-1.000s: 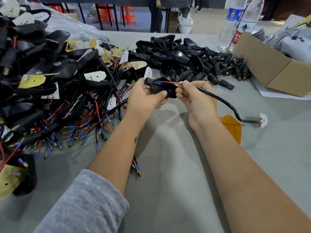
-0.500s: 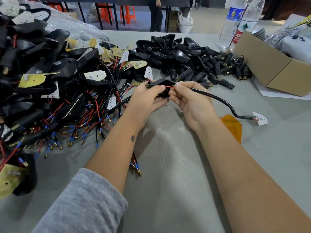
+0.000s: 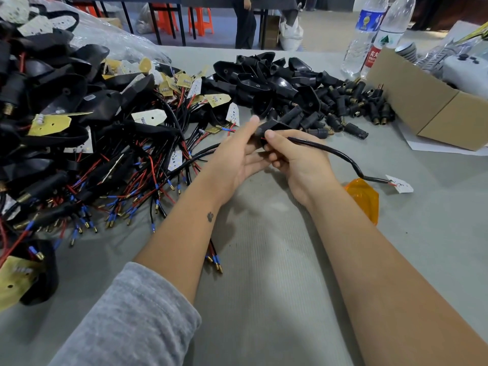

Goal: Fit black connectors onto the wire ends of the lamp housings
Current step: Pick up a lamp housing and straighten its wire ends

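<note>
While gripping the lamp housing [image 3: 272, 127] — both hands, left [image 3: 237, 157] and right [image 3: 298, 159], wrists raised.

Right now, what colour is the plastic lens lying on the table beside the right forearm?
Translucent orange; the lens shows best in the head view, partly hidden behind the forearm.

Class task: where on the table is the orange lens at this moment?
In the head view, the orange lens lies on the grey table, right of centre, just beyond the right forearm and under the bend of the black cable trailing from the right hand.
</note>
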`<state>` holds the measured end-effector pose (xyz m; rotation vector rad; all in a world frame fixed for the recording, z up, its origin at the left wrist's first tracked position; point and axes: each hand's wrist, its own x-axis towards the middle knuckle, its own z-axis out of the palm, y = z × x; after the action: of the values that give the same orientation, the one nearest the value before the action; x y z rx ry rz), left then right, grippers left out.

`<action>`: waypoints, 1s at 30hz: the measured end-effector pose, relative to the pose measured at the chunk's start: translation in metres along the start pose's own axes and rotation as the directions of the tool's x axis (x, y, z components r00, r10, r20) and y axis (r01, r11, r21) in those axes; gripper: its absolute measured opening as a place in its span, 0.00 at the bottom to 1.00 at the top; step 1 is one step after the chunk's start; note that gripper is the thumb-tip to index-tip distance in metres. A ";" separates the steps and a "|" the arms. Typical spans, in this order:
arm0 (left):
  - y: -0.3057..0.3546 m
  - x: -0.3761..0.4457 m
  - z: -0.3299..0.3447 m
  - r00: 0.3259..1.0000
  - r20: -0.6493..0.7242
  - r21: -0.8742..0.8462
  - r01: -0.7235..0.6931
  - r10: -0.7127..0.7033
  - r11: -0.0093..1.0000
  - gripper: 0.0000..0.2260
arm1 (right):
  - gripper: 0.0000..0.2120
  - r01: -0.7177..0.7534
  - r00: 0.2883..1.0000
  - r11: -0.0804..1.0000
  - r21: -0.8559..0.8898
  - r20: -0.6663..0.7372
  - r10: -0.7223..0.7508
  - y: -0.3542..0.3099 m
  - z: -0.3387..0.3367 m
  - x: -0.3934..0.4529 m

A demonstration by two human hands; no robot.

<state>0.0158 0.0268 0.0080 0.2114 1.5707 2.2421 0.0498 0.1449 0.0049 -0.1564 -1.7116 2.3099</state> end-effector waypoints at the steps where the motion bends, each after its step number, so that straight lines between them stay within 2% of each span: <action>1: 0.001 -0.001 0.001 1.000 0.009 -0.014 0.006 -0.006 1.000 0.17 | 0.04 -0.002 1.000 1.000 -0.008 0.006 0.002 0.000 0.000 0.000; 4: 0.001 -0.001 0.002 1.000 -0.010 -0.019 -0.026 0.026 0.999 0.12 | 0.04 -0.011 1.000 1.000 0.007 0.014 0.010 0.000 0.000 0.000; 7: 0.002 -0.002 0.001 0.997 -0.060 0.011 -0.053 0.053 0.999 0.12 | 0.04 -0.041 0.999 0.994 0.105 0.040 0.037 -0.002 -0.001 0.001; 12: 0.007 -0.002 -0.006 0.980 -0.172 -0.113 -0.121 0.101 0.986 0.09 | 0.08 -0.116 0.993 0.952 0.284 0.012 0.117 -0.007 -0.007 0.002; 16: 0.006 0.001 -0.008 0.974 -0.202 -0.117 -0.128 0.103 0.985 0.10 | 0.07 -0.086 0.996 0.972 0.217 0.014 0.085 -0.004 -0.005 0.002; 19: 0.004 0.002 -0.005 0.982 -0.182 -0.029 -0.064 0.058 0.998 0.14 | 0.07 -0.063 0.998 0.988 0.143 0.021 0.061 -0.003 -0.003 0.002; 23: -0.001 0.003 -0.002 0.987 -0.142 0.056 -0.069 0.076 0.996 0.13 | 0.07 -0.048 0.999 0.996 0.080 0.012 0.047 -0.001 0.000 0.001; 26: -0.004 0.004 -0.003 0.970 -0.193 0.078 -0.137 0.150 0.987 0.15 | 0.06 -0.055 0.998 0.991 0.120 0.019 0.053 -0.003 -0.001 0.001; 30: -0.002 0.004 -0.007 0.934 -0.281 0.089 -0.204 0.221 0.975 0.16 | 0.05 -0.108 0.993 0.959 0.260 -0.014 0.115 -0.005 -0.004 0.003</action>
<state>0.0101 0.0235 0.0030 0.0726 1.8434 2.4871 0.0486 0.1512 0.0085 -0.2393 -1.4021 2.5737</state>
